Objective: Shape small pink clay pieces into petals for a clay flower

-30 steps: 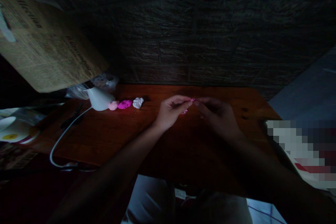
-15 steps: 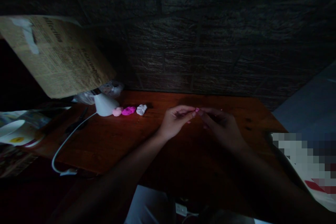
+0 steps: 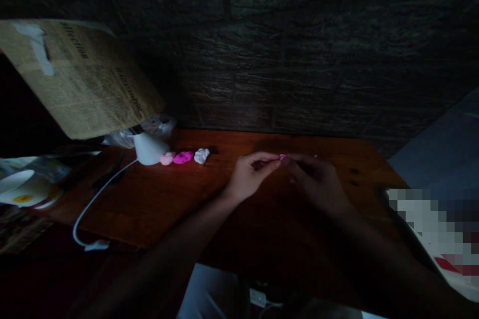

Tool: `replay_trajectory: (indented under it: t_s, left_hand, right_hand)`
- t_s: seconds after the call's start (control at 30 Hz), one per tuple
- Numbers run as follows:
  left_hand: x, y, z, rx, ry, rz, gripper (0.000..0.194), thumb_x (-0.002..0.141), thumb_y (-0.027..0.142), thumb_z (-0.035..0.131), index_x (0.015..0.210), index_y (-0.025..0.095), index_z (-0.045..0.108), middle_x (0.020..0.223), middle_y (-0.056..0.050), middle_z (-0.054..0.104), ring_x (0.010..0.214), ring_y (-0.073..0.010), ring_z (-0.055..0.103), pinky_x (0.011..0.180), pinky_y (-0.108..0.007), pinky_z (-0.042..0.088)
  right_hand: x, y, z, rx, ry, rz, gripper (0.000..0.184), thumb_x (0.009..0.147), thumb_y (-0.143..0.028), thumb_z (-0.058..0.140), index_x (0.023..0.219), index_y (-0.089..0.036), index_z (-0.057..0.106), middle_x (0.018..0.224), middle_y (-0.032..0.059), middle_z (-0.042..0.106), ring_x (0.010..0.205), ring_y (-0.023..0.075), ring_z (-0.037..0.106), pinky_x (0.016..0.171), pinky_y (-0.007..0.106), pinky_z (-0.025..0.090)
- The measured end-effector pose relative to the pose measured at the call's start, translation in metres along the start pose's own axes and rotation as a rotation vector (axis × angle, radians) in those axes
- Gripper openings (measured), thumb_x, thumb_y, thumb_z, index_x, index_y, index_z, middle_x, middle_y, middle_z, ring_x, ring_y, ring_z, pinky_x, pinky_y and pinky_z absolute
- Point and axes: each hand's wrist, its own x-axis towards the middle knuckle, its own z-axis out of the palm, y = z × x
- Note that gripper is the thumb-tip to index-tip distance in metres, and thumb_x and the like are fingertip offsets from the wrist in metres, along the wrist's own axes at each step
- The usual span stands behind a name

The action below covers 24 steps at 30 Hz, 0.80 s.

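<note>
Between the fingertips of both hands, above the wooden table, is a small piece of pink modelling clay (image 3: pixel 282 157). My left hand (image 3: pixel 250 174) pinches it from the left with thumb and forefinger. From the other side my right hand (image 3: pixel 318 179) pinches the same piece; its fingers are dark and partly in shadow. Left of the hands lie a pale pink clay lump (image 3: pixel 167 158), a bright pink clay lump (image 3: pixel 183 157) and a white clay lump (image 3: pixel 201 156) in a row. A tiny pink bit (image 3: pixel 315 156) shows just behind my right hand.
A lamp with a newsprint shade (image 3: pixel 101 84) and white base (image 3: pixel 149 149) stands at the left, its white cable (image 3: pixel 84 212) hanging over the edge of the wooden table (image 3: pixel 157 194). Dark scissors (image 3: pixel 110 177) and a paper cup (image 3: pixel 22 189) are further left. A dark brick wall (image 3: pixel 254 79) rises behind.
The fingertips have shifted slightly around the pink clay, and the left thumb sits a little lower. Both hands stay in nearly the same place. The clay lumps have not moved.
</note>
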Motion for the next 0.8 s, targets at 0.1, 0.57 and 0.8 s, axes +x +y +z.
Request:
replay_trajectory:
  t_s: [0.1,0.57,0.8]
  left_hand:
    - [0.0002,0.0013,0.0004,-0.006,0.007,0.002,0.017,0.079,0.031,0.078,0.090,0.018,0.078,0.090,-0.005,0.079,0.079,-0.0147,0.070,0.074,-0.027,0.056]
    - [0.0014,0.0008,0.0006,-0.132,-0.019,-0.074,0.024,0.078,0.034,0.080,0.093,0.016,0.075,0.087,-0.005,0.077,0.077,-0.0138,0.071,0.070,-0.026,0.058]
    - [0.0022,-0.0012,-0.0005,-0.115,-0.032,-0.053,0.025,0.078,0.035,0.080,0.095,0.016,0.077,0.091,-0.006,0.079,0.081,-0.0153,0.072,0.071,-0.026,0.059]
  right_hand:
    - [0.0003,-0.0008,-0.0003,-0.022,-0.002,-0.020,0.037,0.081,-0.056,0.071,0.090,-0.021,0.081,0.058,0.0005,0.063,0.053,0.0157,0.058,0.053,0.030,0.052]
    - [0.0032,0.0007,-0.0031,0.022,0.049,0.112,0.044,0.073,-0.059,0.078,0.089,-0.019,0.081,0.060,0.0005,0.064,0.054,0.0134,0.052,0.053,0.026,0.043]
    - [0.0018,0.0019,-0.0017,0.027,0.024,0.075,0.040,0.075,-0.057,0.076,0.088,-0.019,0.081,0.071,0.0036,0.072,0.057,0.0140,0.056,0.056,0.027,0.047]
